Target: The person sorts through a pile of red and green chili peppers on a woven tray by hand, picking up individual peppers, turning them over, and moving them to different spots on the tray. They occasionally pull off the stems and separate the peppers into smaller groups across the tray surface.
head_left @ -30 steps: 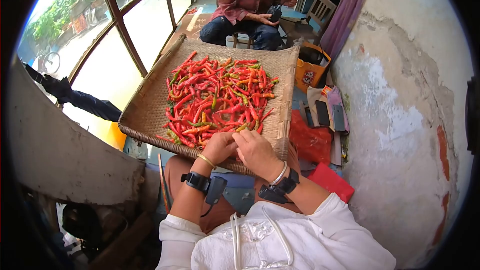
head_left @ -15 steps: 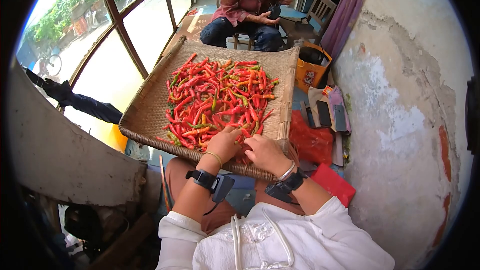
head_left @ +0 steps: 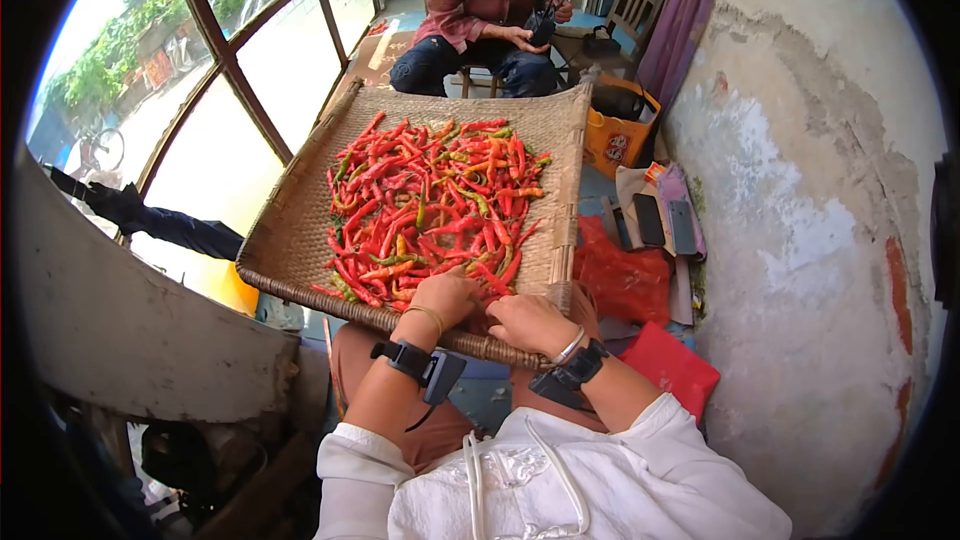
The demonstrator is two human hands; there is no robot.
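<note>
A shallow woven bamboo tray [head_left: 285,250] rests across my lap, tilted a little, with a heap of chili peppers [head_left: 425,202] on it. Most of the chilies are red; some are orange or green. At the tray's near edge, my left hand [head_left: 447,297] has its fingers curled down among the chilies. My right hand [head_left: 530,323] lies close beside it, over the near rim, with its fingers bent inward. Red chili shows between the two hands, and the fingers look closed on it. Both sets of fingertips are mostly hidden.
Beyond the tray a person [head_left: 490,15] sits holding a dark object. An orange bag [head_left: 612,140], phones [head_left: 650,220] and a red plastic bag [head_left: 620,270] lie to the right, by the wall. A folded dark umbrella [head_left: 190,230] lies left of the tray, near the windows.
My view has shifted slightly, and the tray sits a little more to the left in it. Both hands stay at the near edge, with small finger movements and the right hand slightly lower.
</note>
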